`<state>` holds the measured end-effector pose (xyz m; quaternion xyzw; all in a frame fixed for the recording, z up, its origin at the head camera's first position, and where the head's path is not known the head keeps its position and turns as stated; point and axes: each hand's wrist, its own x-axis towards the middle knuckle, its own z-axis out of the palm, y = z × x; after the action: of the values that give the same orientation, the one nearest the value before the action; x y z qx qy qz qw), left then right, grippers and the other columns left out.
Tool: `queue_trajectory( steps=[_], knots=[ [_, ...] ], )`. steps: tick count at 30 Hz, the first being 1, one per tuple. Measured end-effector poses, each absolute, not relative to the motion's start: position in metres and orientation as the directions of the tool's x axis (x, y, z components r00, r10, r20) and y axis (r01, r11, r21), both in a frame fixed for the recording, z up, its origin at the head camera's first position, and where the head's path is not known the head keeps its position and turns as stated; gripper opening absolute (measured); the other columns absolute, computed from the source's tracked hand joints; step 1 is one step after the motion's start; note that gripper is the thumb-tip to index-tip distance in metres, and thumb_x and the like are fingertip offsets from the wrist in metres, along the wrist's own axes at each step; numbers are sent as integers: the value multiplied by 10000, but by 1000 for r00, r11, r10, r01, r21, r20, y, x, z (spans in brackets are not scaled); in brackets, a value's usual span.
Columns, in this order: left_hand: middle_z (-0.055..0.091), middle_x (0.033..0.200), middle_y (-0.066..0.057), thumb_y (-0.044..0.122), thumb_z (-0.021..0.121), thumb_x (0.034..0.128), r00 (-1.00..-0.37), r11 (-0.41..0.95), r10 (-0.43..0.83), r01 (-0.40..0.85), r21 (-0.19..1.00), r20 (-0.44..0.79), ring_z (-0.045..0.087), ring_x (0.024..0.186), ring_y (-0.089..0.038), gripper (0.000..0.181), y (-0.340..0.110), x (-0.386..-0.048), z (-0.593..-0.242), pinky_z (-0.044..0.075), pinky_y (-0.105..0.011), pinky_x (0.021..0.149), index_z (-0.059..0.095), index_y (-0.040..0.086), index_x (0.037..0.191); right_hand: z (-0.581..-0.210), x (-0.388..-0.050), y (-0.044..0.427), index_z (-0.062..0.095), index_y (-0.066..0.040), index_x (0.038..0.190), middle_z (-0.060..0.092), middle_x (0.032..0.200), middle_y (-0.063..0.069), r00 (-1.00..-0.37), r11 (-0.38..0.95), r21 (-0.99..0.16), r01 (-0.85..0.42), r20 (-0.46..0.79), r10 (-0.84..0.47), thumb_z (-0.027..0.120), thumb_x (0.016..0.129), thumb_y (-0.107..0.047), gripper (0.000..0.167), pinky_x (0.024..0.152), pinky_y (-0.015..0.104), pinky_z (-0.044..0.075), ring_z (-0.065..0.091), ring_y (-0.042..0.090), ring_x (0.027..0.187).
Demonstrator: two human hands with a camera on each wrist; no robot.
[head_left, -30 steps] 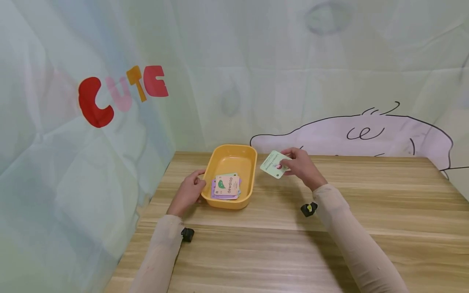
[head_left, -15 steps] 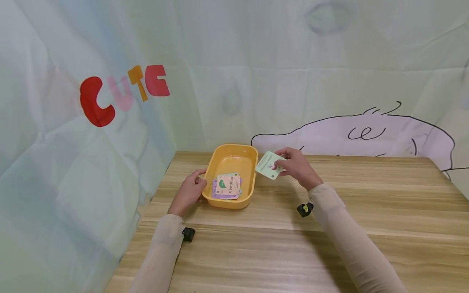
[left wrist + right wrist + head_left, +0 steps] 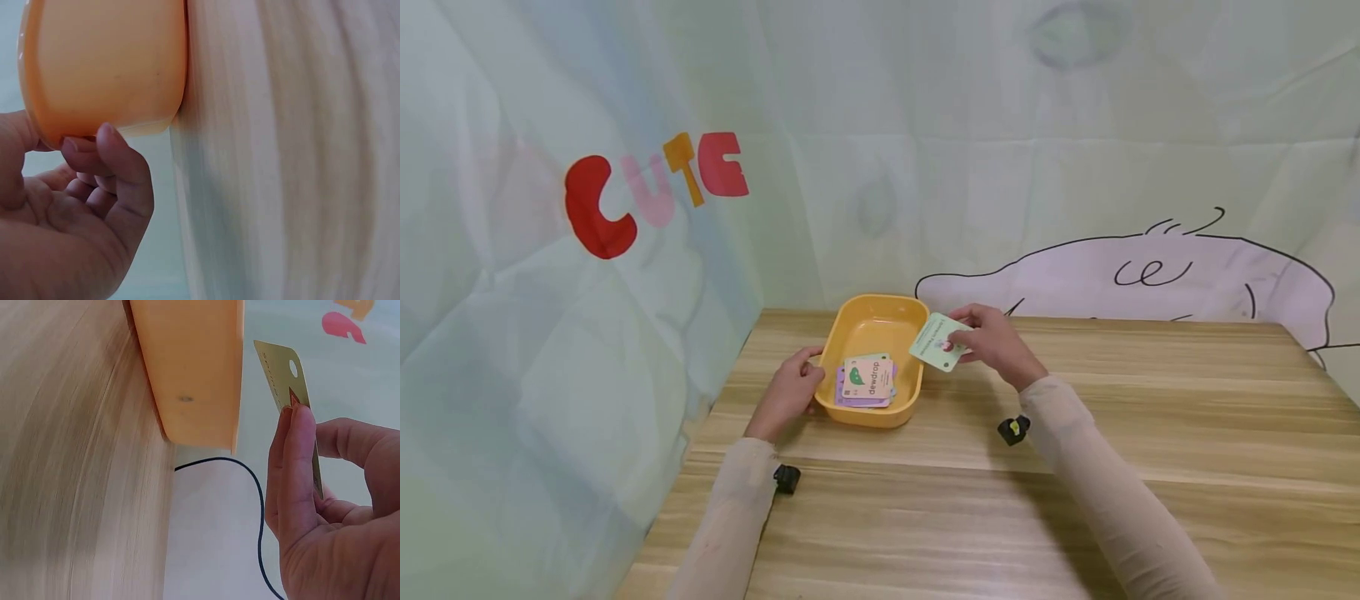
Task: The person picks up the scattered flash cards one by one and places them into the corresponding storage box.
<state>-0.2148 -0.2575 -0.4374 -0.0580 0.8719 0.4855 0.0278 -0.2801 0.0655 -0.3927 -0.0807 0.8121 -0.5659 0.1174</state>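
Observation:
A yellow plastic tray [image 3: 880,310] stands near the table's back edge. My left hand [image 3: 787,392] grips its left rim; in the left wrist view the left hand [image 3: 81,206] has its thumb and curled fingers on either side of the tray wall [image 3: 112,69]. Inside the tray lies a small pile of cards, a "dewdrop" card [image 3: 867,378] with a green picture on top and purple ones beneath. My right hand [image 3: 1000,343] pinches a pale green card [image 3: 937,342] by the tray's right rim. In the right wrist view the card [image 3: 286,378] is seen nearly edge-on between thumb and fingers.
The wood-grain table [image 3: 970,517] extends toward me and to the right. Behind it hangs a pale green cloth backdrop [image 3: 850,225], with "CUTE" lettering on the left side. Small black devices are on both wrists, the right one [image 3: 1015,429] beside the sleeve.
My right hand has moved left with the green card, from beside the tray to its right rim. The left hand has stayed on the tray, which appears still.

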Motion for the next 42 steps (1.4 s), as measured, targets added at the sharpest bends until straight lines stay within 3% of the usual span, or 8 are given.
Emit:
queue_trajectory(
  steps=[5, 13, 23, 30, 42],
  knots=[
    [512, 891, -92, 207, 468, 1027, -992, 529, -71, -122, 840, -100, 515, 618, -212, 477, -257, -214, -437, 526, -323, 564, 469, 173, 1502, -394, -280, 58, 607, -24, 1279, 601, 1186, 173, -953, 352, -936, -11, -97, -287, 670, 945, -84, 345, 769, 361, 617, 677, 260, 958],
    [516, 878, -89, 210, 473, 1021, -993, 531, -76, -122, 839, -96, 512, 595, -206, 483, -257, -214, -437, 517, -319, 556, 470, 177, 1503, -395, -279, 48, 607, -49, 1278, 599, 1201, 146, -940, 359, -933, -5, -118, -321, 687, 953, -103, 339, 782, 349, 614, 677, 267, 979],
    [512, 875, -92, 205, 469, 1027, -992, 528, -76, -125, 840, -100, 522, 604, -230, 479, -258, -215, -436, 521, -326, 561, 468, 171, 1505, -396, -278, 30, 584, 3, 1283, 599, 1184, 183, -937, 341, -940, 7, -126, -327, 699, 934, -52, 371, 864, 464, 591, 680, 262, 948],
    [511, 852, -81, 187, 475, 1028, -993, 515, -70, -120, 849, -97, 518, 585, -214, 475, -258, -216, -438, 515, -322, 558, 475, 170, 1502, -396, -277, 20, 599, -3, 1247, 604, 1145, 177, -938, 358, -934, 8, -132, -322, 720, 919, -46, 353, 848, 453, 597, 686, 265, 934],
    [517, 868, -88, 194, 471, 1022, -993, 520, -71, -119, 846, -96, 522, 600, -223, 485, -258, -216, -438, 520, -326, 565, 470, 179, 1508, -401, -283, 4, 600, -1, 1270, 603, 1133, 169, -941, 364, -931, -8, -117, -319, 725, 917, -58, 379, 724, 312, 614, 691, 241, 896]
  ],
)
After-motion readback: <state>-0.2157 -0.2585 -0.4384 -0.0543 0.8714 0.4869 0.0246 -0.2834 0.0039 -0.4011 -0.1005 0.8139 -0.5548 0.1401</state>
